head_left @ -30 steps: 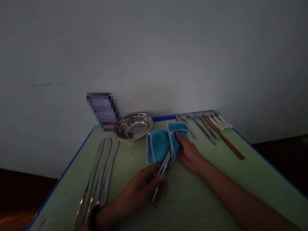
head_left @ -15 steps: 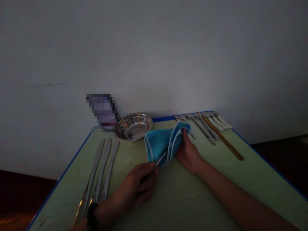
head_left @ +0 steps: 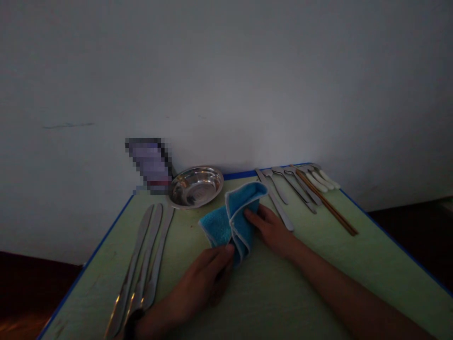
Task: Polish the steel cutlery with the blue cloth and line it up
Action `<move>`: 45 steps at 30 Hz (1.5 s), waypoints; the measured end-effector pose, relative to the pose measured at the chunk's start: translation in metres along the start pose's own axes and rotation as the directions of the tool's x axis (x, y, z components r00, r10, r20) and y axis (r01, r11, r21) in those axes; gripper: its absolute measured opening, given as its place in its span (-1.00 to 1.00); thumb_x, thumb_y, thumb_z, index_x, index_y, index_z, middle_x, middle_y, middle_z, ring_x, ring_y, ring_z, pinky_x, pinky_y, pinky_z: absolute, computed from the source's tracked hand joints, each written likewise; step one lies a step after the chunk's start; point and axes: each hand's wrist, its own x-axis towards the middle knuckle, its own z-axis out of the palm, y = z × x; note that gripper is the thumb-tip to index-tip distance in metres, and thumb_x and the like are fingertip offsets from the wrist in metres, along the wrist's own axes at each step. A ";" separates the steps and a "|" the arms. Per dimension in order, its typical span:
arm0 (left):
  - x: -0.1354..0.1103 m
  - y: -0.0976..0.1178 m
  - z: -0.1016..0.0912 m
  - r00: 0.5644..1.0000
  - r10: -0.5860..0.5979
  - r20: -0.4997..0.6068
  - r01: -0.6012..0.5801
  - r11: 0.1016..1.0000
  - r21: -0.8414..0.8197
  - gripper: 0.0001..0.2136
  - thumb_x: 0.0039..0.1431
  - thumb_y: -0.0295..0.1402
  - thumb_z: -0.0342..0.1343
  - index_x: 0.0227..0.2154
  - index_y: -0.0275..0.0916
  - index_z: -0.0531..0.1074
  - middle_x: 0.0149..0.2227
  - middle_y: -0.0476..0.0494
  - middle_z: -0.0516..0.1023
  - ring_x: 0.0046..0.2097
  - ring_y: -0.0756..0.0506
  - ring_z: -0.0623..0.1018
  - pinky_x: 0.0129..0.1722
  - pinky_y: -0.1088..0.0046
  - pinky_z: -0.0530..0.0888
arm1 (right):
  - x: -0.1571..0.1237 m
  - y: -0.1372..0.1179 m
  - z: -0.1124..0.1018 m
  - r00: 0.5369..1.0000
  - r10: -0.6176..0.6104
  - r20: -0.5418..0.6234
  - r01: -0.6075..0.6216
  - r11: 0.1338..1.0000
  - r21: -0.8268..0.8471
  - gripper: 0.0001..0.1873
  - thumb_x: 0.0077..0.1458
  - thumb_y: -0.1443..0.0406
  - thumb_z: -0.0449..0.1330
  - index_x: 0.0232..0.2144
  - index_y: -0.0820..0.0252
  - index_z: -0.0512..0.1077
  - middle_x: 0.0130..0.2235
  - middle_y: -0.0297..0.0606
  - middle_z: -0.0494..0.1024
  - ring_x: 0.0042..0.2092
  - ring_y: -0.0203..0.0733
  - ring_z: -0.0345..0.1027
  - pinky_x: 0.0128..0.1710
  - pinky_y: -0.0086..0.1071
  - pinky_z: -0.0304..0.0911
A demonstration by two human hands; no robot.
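Note:
A blue cloth (head_left: 244, 212) with pale edging is folded between my hands above the table. My right hand (head_left: 271, 226) is closed on its right side, thumb pressed on the fabric. My left hand (head_left: 208, 274) is closed at the cloth's lower left edge, on a thin metal utensil that fingers and cloth now hide almost fully; its kind cannot be made out. Three table knives (head_left: 157, 245) lie side by side left of my left hand. Just beyond my right hand is another knife (head_left: 278, 203), with a spoon (head_left: 279, 186) next to it.
A shiny metal bowl (head_left: 198, 186) stands at the back, beside a blurred upright object (head_left: 150, 163). Further right lie metal cutlery (head_left: 304, 193), brown chopsticks (head_left: 329, 205) and white-handled pieces (head_left: 323, 179). A wall (head_left: 226, 94) closes off the blue-edged green table (head_left: 283, 293) behind.
The cloth has turned and moved slightly left and down, folding over the utensil, whose thin strip showed before. My right hand has shifted down a little, uncovering the knife behind it.

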 end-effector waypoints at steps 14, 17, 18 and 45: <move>-0.010 0.003 0.007 0.997 0.075 -0.012 -0.062 0.894 0.445 -0.73 0.25 -0.19 -0.11 -0.21 -0.16 0.45 -0.24 -0.09 0.55 -0.16 -0.15 0.48 -0.11 0.42 0.33 | -0.006 -0.007 0.006 0.966 0.100 -0.240 -0.112 0.993 -0.037 -0.68 -0.08 0.04 0.22 -0.32 0.07 0.51 -0.26 -0.33 0.57 -0.14 -0.09 0.37 -0.08 -0.25 0.15; -0.008 -0.002 0.007 0.997 0.078 0.004 -0.072 0.894 0.442 -0.72 0.25 -0.19 -0.11 -0.19 -0.17 0.45 -0.23 -0.10 0.55 -0.15 -0.15 0.49 -0.11 0.42 0.33 | -0.004 -0.003 0.005 0.945 0.159 -0.287 -0.158 0.987 0.025 -0.69 -0.10 0.04 0.22 -0.38 0.10 0.52 -0.34 -0.32 0.56 -0.20 -0.07 0.37 -0.11 -0.21 0.16; -0.008 -0.003 0.006 0.997 0.076 0.005 -0.070 0.892 0.446 -0.71 0.26 -0.18 -0.12 -0.18 -0.17 0.44 -0.21 -0.10 0.55 -0.15 -0.15 0.49 -0.09 0.41 0.33 | -0.003 -0.002 0.005 0.945 0.157 -0.288 -0.150 0.988 0.048 -0.70 -0.10 0.05 0.22 -0.39 0.11 0.52 -0.35 -0.32 0.55 -0.21 -0.08 0.37 -0.12 -0.21 0.16; -0.017 0.004 0.000 0.997 0.011 0.073 -0.049 0.836 0.546 -0.63 0.27 -0.08 -0.19 -0.26 -0.18 0.45 -0.26 -0.11 0.52 -0.19 -0.14 0.49 -0.10 0.37 0.33 | 0.015 -0.002 0.000 0.845 0.340 -0.412 -0.021 0.792 0.610 -0.72 0.06 0.04 0.10 -0.41 0.10 0.42 -0.36 -0.31 0.58 -0.16 -0.13 0.43 -0.15 -0.23 0.34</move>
